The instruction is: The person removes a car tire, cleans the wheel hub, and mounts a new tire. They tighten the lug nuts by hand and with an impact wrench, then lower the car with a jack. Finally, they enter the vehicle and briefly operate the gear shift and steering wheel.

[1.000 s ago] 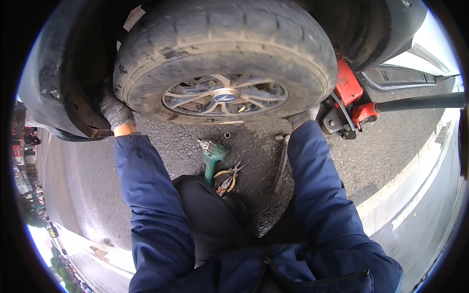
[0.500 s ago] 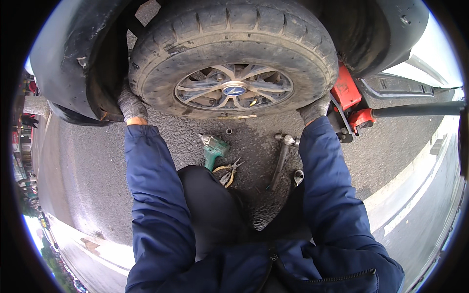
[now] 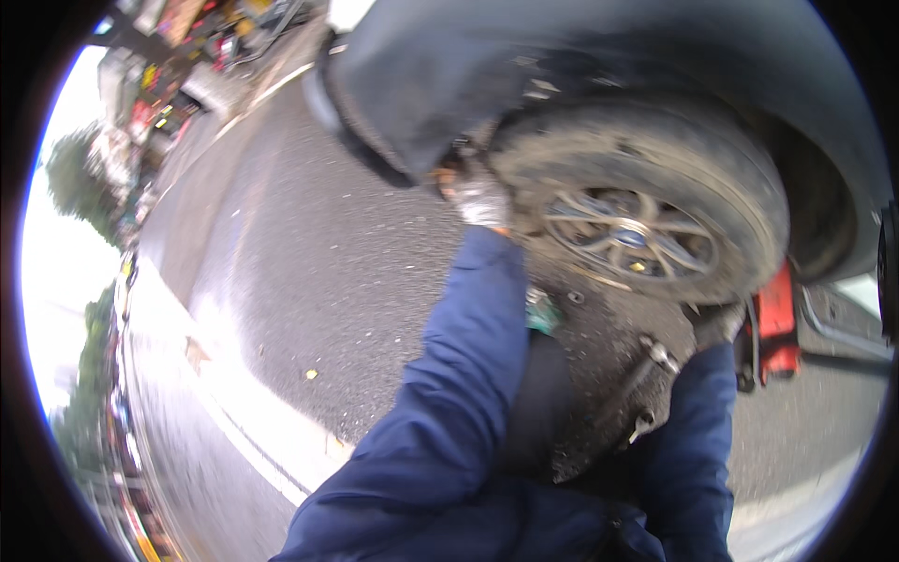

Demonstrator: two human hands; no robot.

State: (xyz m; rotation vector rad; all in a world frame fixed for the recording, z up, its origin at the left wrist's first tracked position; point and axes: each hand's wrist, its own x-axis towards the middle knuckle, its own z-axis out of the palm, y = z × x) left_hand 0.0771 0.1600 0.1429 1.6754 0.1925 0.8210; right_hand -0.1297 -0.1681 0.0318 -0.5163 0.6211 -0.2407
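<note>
The wheel (image 3: 631, 225) is seen at the far right, below the arch of a dark fender (image 3: 449, 75), its spoked face turned toward the near side. At the left edge of the tyre (image 3: 646, 155) the gloved left hand (image 3: 482, 195) is placed, with a narrow strip of wrist left bare above the cuff; its forearm is stretched far and rightward across the scene. Its fingers are blurred, and whether they are apart or clamped on the tyre cannot be told. The right hand (image 3: 717, 328) is held at the tyre's near right edge, its forearm pointed almost straight to the far side; its fingers are blurred too, so their state cannot be told. Both arms are covered by creased navy sleeves (image 3: 459, 347).

The tyre's dark rubber is coated with brownish dust, and pale metal spokes are set around a blue cap (image 3: 633, 240). A red metal jack (image 3: 775, 318) is stood just right of the right hand. On the rough grey asphalt (image 3: 328, 281) are laid a hammer (image 3: 632, 379), a shiny round-headed tool (image 3: 642, 423), a small metal ring (image 3: 575, 297) and a green tool (image 3: 541, 314), partly hidden by the left sleeve.
</note>
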